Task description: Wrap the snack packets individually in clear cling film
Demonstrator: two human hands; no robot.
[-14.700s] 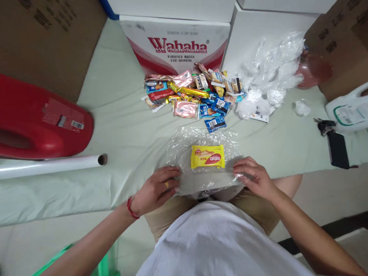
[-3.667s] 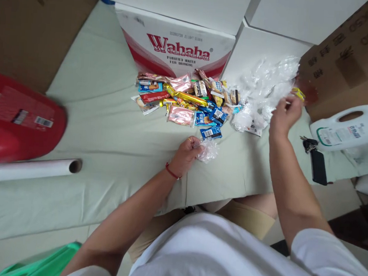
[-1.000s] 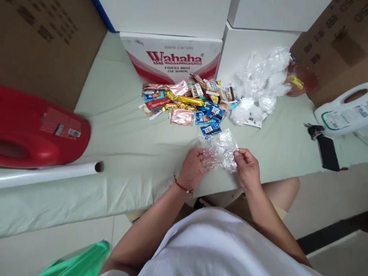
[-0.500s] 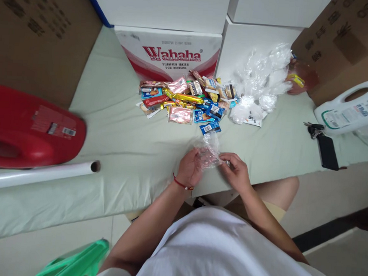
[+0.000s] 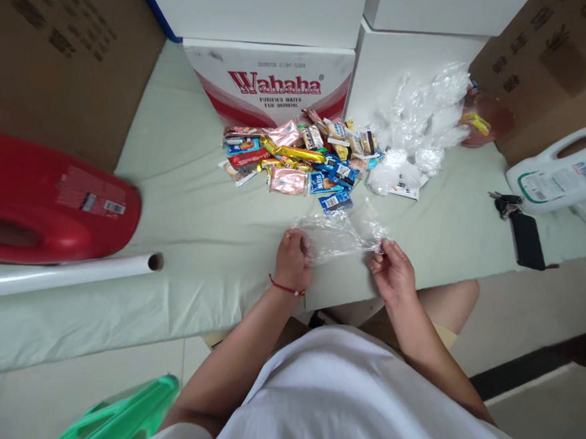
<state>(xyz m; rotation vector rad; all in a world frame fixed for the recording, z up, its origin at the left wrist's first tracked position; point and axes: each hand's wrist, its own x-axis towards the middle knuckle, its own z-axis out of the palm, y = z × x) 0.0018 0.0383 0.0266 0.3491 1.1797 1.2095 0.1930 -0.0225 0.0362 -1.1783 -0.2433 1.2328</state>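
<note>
A clear plastic bag (image 5: pixel 339 239) is stretched between my two hands above the front part of the table. My left hand (image 5: pixel 293 258) is closed on its left side, a red cord bracelet around the wrist. My right hand (image 5: pixel 394 270) pinches the bag's right edge between thumb and fingers. Just beyond the bag lies a blue snack packet (image 5: pixel 335 202). Behind it spreads a heap of wrapped snacks in pink, yellow, red and blue, with a pink packet (image 5: pixel 288 181) at its near side. To the right of the heap sits a pile of crumpled clear bags (image 5: pixel 423 121).
The white Wahaha carton (image 5: pixel 277 78) stands behind the snacks. On the left are a red jug (image 5: pixel 48 196) and a white roll (image 5: pixel 68 274). A white jug (image 5: pixel 568 165), keys (image 5: pixel 505 204) and a black phone (image 5: pixel 526 239) lie on the right. A green stool (image 5: pixel 123 412) is below.
My hands have drawn apart, the right one moving right. The clear bag, bunched up before, is now spread out between them.
</note>
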